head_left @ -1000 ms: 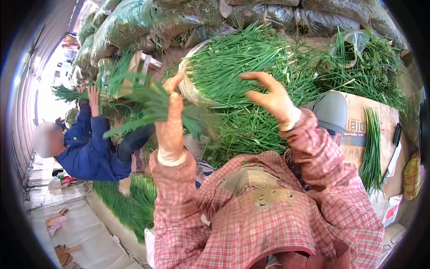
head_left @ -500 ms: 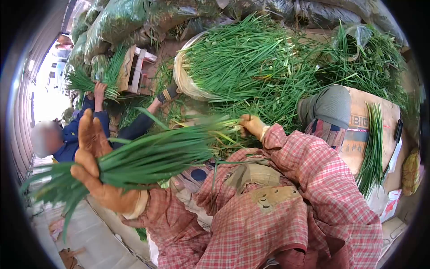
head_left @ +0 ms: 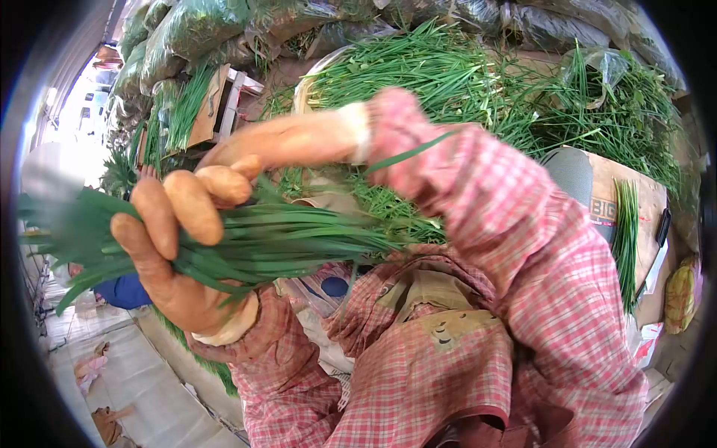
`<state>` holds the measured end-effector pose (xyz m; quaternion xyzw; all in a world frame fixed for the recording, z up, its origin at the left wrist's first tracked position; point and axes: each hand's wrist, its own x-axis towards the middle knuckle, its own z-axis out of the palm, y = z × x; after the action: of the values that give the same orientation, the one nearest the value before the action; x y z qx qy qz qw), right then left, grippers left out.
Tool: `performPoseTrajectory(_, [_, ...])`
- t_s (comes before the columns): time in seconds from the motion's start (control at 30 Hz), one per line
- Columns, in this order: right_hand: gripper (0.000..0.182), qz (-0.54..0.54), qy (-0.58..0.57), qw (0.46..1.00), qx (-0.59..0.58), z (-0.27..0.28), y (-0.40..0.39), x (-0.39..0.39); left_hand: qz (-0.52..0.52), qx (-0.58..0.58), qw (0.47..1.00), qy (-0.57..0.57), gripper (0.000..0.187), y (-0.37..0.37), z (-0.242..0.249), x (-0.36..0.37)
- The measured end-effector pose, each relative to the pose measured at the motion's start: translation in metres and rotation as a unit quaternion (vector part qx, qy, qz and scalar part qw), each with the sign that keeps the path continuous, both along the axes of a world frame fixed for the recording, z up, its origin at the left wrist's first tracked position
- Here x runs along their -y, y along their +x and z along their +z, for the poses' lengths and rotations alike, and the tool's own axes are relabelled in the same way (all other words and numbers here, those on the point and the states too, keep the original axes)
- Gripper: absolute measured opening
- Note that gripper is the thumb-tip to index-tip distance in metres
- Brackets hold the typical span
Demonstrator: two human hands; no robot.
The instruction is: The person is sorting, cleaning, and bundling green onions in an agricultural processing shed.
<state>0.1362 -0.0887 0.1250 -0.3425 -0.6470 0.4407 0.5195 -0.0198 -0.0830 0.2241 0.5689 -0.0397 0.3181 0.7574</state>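
- While the left hand (head_left: 158, 272) at the near left cups the long, dark-green bunch of leafy stalks (head_left: 299, 231) from below, its fingers curl over the top and close round it; half a second ago they stood up straighter beside the leaves.
- The right hand (head_left: 280, 142), blurred, has quit the bunch's right-hand end and crossed to the left, its red-and-white checked cloth sleeve (head_left: 485, 216) arching over the far side. Its fingertips are hidden behind the left hand, so I cannot tell whether they are spread or pressed together, or touch the stalks.
- My judgement: the left hand now seems to bear the bunch alone, and handling has moved from its narrow end towards its leafy end.
- The bunch is held up at the near left, its long axis running left to right, nearly level. Leaf tips fan out and droop at the left; the narrower end points right.
- Beyond, at the far middle, lies a broad heap of loose green stalks (head_left: 414, 71).
- At the right, a slim bunch of straight green stalks (head_left: 626, 224) lies near-to-far on brown printed cardboard (head_left: 648, 196), as before.
- Below the leaves at the left shows a co-worker's blue clothing (head_left: 123, 293).
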Motion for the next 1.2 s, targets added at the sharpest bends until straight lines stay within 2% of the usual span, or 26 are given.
performPoseTrajectory(0.03, [0.065,0.083,-0.073,0.991,-0.075,0.016,-0.023,-0.006,-0.025,0.017,0.999,-0.039,0.032,-0.003,0.005,-0.007])
performPoseTrajectory(0.07, [0.058,0.174,-0.065,0.97,-0.154,0.008,-0.041,-0.011,-0.049,0.034,0.995,-0.079,0.031,-0.013,0.012,-0.025])
performPoseTrajectory(0.13, [0.056,0.285,-0.181,0.899,-0.278,-0.031,-0.057,0.01,-0.074,0.055,0.986,-0.142,0.029,-0.033,0.017,-0.056])
performPoseTrajectory(0.2, [0.054,0.33,-0.302,0.756,-0.477,-0.086,-0.057,0.056,-0.019,0.021,0.991,-0.134,0.03,-0.084,-0.008,-0.118])
performPoseTrajectory(0.23, [0.053,0.33,-0.332,0.686,-0.557,-0.109,-0.057,0.077,0.04,0.048,0.982,-0.18,0.036,-0.095,-0.023,-0.122])
performPoseTrajectory(0.27, [0.052,0.316,-0.328,0.651,-0.607,-0.125,-0.055,0.096,0.15,0.051,0.971,-0.178,0.036,-0.12,-0.047,-0.14])
performPoseTrajectory(0.33, [0.063,0.277,-0.223,0.69,-0.631,-0.136,-0.059,0.119,0.196,0.089,0.945,-0.246,0.036,-0.159,-0.084,-0.154])
performPoseTrajectory(0.37, [0.058,0.164,-0.282,0.7,-0.635,-0.139,-0.059,0.13,0.133,0.13,0.931,-0.315,0.036,-0.171,-0.095,-0.15])
performPoseTrajectory(0.43, [0.048,0.111,-0.312,0.728,-0.6,-0.132,-0.057,0.141,0.229,0.096,0.916,-0.316,0.037,-0.193,-0.123,-0.147])
performPoseTrajectory(0.47, [0.037,0.143,-0.333,0.752,-0.551,-0.131,-0.053,0.138,0.267,0.083,0.911,-0.302,0.037,-0.209,-0.141,-0.152])
performPoseTrajectory(0.5, [0.025,0.138,-0.391,0.809,-0.417,-0.132,-0.051,0.135,0.304,0.067,0.905,-0.289,0.037,-0.214,-0.148,-0.15])
performPoseTrajectory(0.57, [0.02,0.051,-0.483,0.841,-0.241,-0.132,-0.051,0.135,0.317,0.081,0.887,-0.325,0.038,-0.228,-0.163,-0.138])
performPoseTrajectory(0.63, [0.02,-0.039,-0.521,0.823,-0.224,-0.12,-0.037,0.141,0.291,0.105,0.874,-0.375,0.039,-0.226,-0.169,-0.123])
performPoseTrajectory(0.67, [0.024,-0.005,-0.482,0.833,-0.27,-0.126,-0.027,0.145,0.351,0.085,0.859,-0.363,0.039,-0.241,-0.19,-0.131])
performPoseTrajectory(0.73, [0.025,-0.013,-0.47,0.846,-0.251,-0.117,-0.013,0.15,0.332,0.089,0.862,-0.373,0.039,-0.241,-0.211,-0.125])
performPoseTrajectory(0.77, [0.023,-0.067,-0.478,0.857,-0.183,-0.111,-0.011,0.155,0.32,0.088,0.864,-0.379,0.039,-0.237,-0.219,-0.119])
performPoseTrajectory(0.8, [0.021,-0.122,-0.516,0.809,-0.254,-0.101,-0.004,0.163,0.348,0.104,0.843,-0.397,0.039,-0.229,-0.22,-0.108])
performPoseTrajectory(0.9, [0.018,-0.322,-0.462,0.782,-0.268,-0.111,0.048,0.199,0.399,0.108,0.82,-0.396,0.039,-0.253,-0.227,-0.108])
performPoseTrajectory(0.93, [0.02,-0.342,-0.442,0.788,-0.258,-0.108,0.061,0.21,0.347,0.14,0.833,-0.408,0.038,-0.263,-0.228,-0.108])
performPoseTrajectory(1.0, [0.02,-0.363,-0.401,0.809,-0.232,-0.113,0.093,0.227,0.403,0.111,0.826,-0.377,0.037,-0.273,-0.234,-0.108])
performPoseTrajectory(1.03, [0.017,-0.378,-0.451,0.79,-0.17,-0.123,0.115,0.229,0.428,0.096,0.823,-0.361,0.037,-0.274,-0.236,-0.109])
performPoseTrajectory(1.07, [0.02,-0.396,-0.434,0.804,0.094,-0.15,0.123,0.229,0.437,0.106,0.813,-0.371,0.036,-0.267,-0.23,-0.104])
performPoseTrajectory(1.1, [0.027,-0.386,-0.385,0.76,0.353,-0.173,0.128,0.226,0.444,0.118,0.802,-0.381,0.036,-0.253,-0.218,-0.096])
performPoseTrajectory(1.13, [0.047,-0.264,-0.356,0.613,0.654,-0.173,0.111,0.204,0.452,0.13,0.791,-0.391,0.035,-0.244,-0.213,-0.09])
performPoseTrajectory(1.17, [0.054,-0.258,-0.351,0.631,0.642,-0.126,0.059,0.163,0.422,0.153,0.801,-0.397,0.035,-0.246,-0.216,-0.093])
performPoseTrajectory(1.2, [0.061,-0.29,-0.275,0.731,0.553,-0.14,0.039,0.148,0.393,0.173,0.809,-0.401,0.035,-0.252,-0.222,-0.097])
